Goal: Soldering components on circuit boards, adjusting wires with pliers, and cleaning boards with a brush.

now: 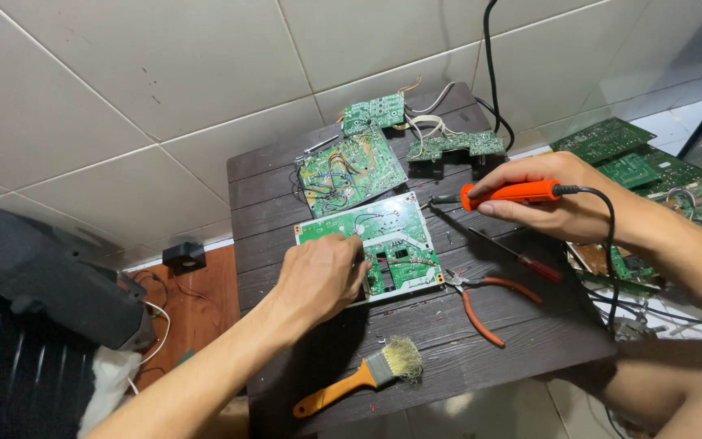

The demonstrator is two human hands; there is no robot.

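The left hand presses its fingers on the near-left part of the board mid-tabletop, while the right hand, closed around the soldering iron, hovers just right of the board.

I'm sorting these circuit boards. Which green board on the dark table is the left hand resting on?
The left hand rests on the nearest circuit board, the white-edged one at the table's middle. The other boards lie farther back, untouched, trailing wires.
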